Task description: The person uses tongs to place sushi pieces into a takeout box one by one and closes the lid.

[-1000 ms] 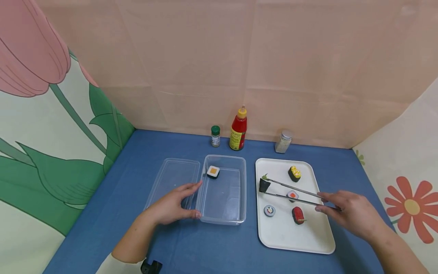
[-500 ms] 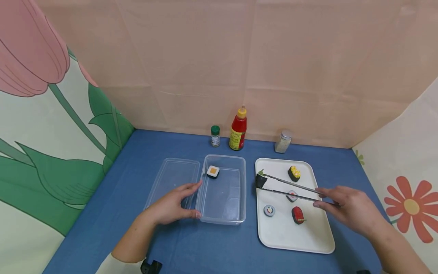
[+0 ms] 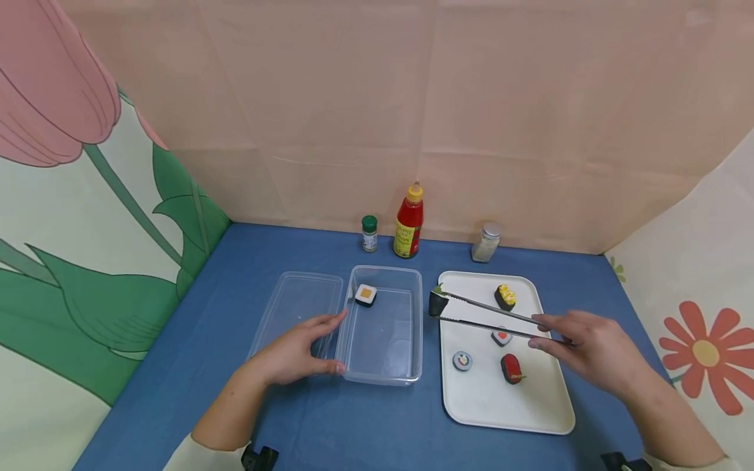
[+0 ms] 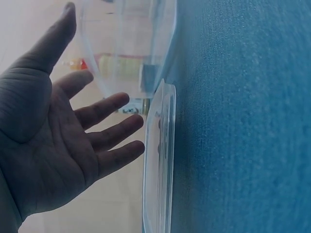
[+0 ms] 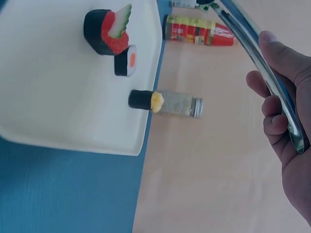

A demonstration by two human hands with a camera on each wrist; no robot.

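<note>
In the head view, my right hand [image 3: 589,347] holds metal tongs [image 3: 486,307], whose tips pinch a dark seaweed-wrapped sushi piece [image 3: 438,305] with a green top. That piece hangs over the left edge of the white tray [image 3: 506,412]. My left hand [image 3: 297,353] is spread beside the left wall of a clear plastic container [image 3: 391,343], fingertips at or close to it. Inside the container sits a white sushi piece [image 3: 366,294] with a yellow centre. The left wrist view shows that hand's palm [image 4: 53,150] with nothing in it.
On the tray lie a yellow-topped sushi [image 3: 505,297], a red-topped one [image 3: 512,369], a round roll [image 3: 462,360] and a roll with a red-orange centre [image 3: 501,337]. A clear lid [image 3: 303,297] lies left of the container. Behind stand a green-capped jar [image 3: 369,233], red sauce bottle [image 3: 408,226] and shaker [image 3: 485,243].
My right hand has moved left and toward the back, carrying the tongs and dark sushi piece from above the tray to its left edge. The left hand has stayed put.
</note>
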